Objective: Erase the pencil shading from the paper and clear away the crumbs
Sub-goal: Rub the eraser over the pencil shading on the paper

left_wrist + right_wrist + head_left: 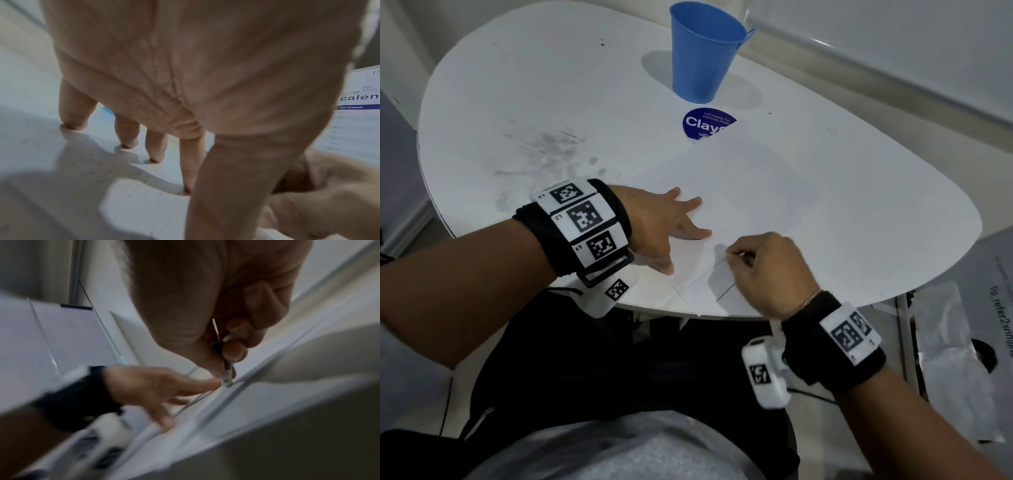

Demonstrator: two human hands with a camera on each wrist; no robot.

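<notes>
A white sheet of paper (743, 192) lies on the white table (551, 85), reaching to its near edge. My left hand (678, 222) rests flat on the sheet's left side, fingers spread, and its fingertips (156, 155) press down on the paper (133, 203). Just to the right, my right hand (750, 260) is curled and pinches a small white eraser (227, 381) with a dark band, whose tip touches the paper (257, 402) close to the left forefinger (195, 386). Faint pencil lines (726, 291) run under the right hand. Small dark specks (133, 191) dot the sheet.
A blue cup (702, 51) stands at the back of the table, with a round blue sticker (705, 123) in front of it. Grey smudges (548, 147) mark the tabletop to the left. Printed sheets (962, 342) lie beyond the table's right edge.
</notes>
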